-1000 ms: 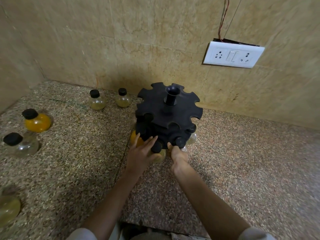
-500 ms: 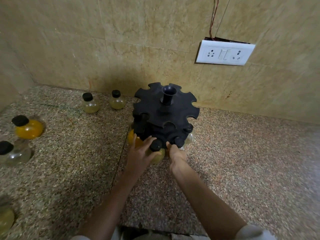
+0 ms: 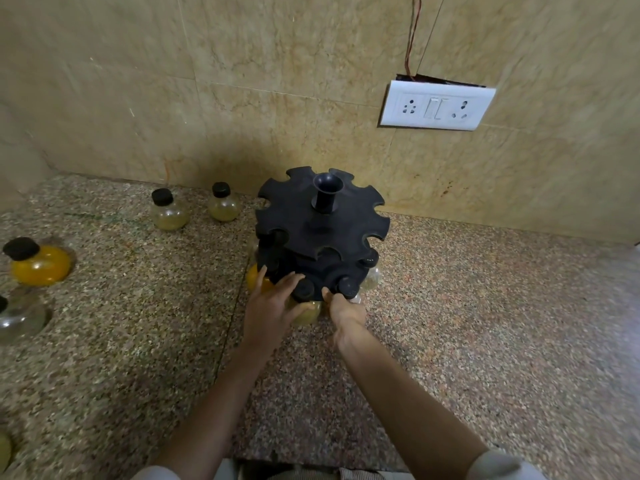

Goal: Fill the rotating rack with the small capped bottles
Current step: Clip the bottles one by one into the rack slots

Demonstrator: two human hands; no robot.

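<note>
The black two-tier rotating rack [image 3: 322,230] stands by the back wall. Its top tier's slots show nothing in them. The lower tier carries an orange bottle [image 3: 254,279], a yellowish bottle [image 3: 307,312] with a black cap, and two more capped bottles [image 3: 371,276] on the right. My left hand [image 3: 272,308] wraps the yellowish bottle's left side with its fingers spread up against the lower tier. My right hand [image 3: 346,313] has curled fingers pinching the lower tier's edge just right of that bottle. Loose bottles stand at the left: two pale yellow bottles [image 3: 169,211] [image 3: 223,204], an orange one [image 3: 36,263] and a clear one [image 3: 19,317].
The speckled granite counter [image 3: 485,323] meets tiled walls at the back and left. A white socket plate [image 3: 436,105] with loose wires hangs on the back wall. Part of another bottle [image 3: 4,448] shows at the bottom left edge.
Both hands stay at the rack's lower front slot. The left fingers have drawn slightly closer around the yellowish bottle. The view has shifted a little.
</note>
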